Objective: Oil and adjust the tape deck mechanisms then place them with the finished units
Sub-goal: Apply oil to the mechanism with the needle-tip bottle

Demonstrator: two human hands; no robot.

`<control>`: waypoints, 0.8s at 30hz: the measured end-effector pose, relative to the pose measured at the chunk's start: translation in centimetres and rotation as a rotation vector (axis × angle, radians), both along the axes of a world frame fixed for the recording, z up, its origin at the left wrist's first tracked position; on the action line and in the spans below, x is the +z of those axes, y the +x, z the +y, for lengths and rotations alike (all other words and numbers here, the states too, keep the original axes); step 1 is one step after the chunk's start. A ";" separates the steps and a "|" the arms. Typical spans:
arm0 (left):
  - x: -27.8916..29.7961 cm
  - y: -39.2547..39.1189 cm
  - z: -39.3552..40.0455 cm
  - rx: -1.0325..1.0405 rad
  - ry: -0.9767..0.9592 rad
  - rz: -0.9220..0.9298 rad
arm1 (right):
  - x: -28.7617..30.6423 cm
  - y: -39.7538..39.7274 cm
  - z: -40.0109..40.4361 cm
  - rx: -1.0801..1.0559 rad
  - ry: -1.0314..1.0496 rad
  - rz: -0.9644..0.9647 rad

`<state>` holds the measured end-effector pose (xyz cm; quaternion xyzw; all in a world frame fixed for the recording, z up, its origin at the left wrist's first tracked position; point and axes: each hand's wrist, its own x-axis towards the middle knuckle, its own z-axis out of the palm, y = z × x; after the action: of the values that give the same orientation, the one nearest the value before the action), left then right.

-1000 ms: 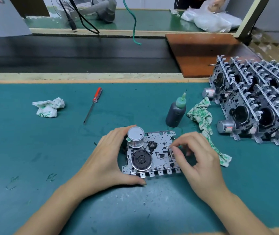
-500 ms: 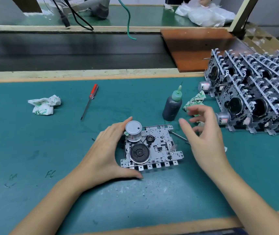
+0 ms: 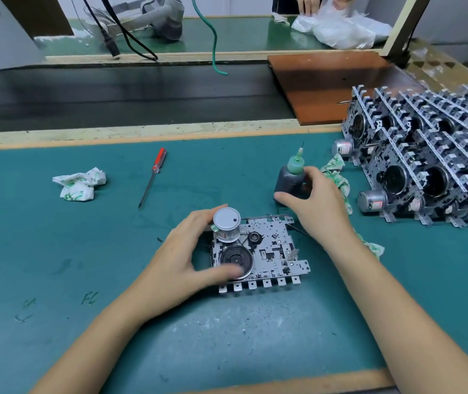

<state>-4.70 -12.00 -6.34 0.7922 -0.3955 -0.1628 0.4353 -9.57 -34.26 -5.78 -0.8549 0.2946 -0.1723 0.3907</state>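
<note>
Left hand [image 3: 181, 257] curled, thumb and fingers spread, forearm angled inward | right hand [image 3: 316, 200] reaching forward, fingers and thumb closed in a grip

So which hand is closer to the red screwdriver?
Left. The left hand holds the tape deck, below-right of the screwdriver; the right hand grips the oil bottle, farther right.

Your left hand [image 3: 181, 257] shows a blurred thumb over the mechanism [image 3: 258, 251]; your right hand [image 3: 318, 206] hides the oil bottle's [image 3: 291, 180] lower right side.

Faint scrawl "FC" on the green mat [image 3: 89, 298]; motor labels too small to read.
</note>
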 end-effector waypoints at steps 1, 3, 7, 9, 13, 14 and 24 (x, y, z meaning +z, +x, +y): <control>0.2 -0.1 -0.4 0.046 -0.021 0.003 | -0.1 -0.1 0.1 0.008 -0.004 -0.018; 0.6 -0.3 -1.3 0.147 -0.025 -0.048 | -0.4 -0.3 0.3 0.038 -0.018 -0.038; 1.5 -0.9 -3.6 0.316 0.021 -0.254 | -0.6 -0.4 0.8 0.137 0.014 -0.100; 1.9 -0.5 -4.6 0.374 0.010 -0.252 | -0.2 -0.5 1.0 0.144 0.074 -0.217; 2.1 1.0 -6.2 0.428 -0.193 0.280 | 1.9 -1.0 0.9 0.051 0.264 -0.603; 2.3 0.9 -6.7 0.416 -0.290 0.471 | 2.5 -1.2 0.6 0.024 0.313 -0.697; 0.9 -0.6 -5.9 -0.044 -1.028 1.099 | 3.8 -1.9 0.7 0.110 0.977 -0.785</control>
<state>-5.34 -17.92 -5.43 0.2858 -0.1635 -0.3383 0.8815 -11.45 -33.52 -1.98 -0.4649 0.1295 -0.2985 0.8234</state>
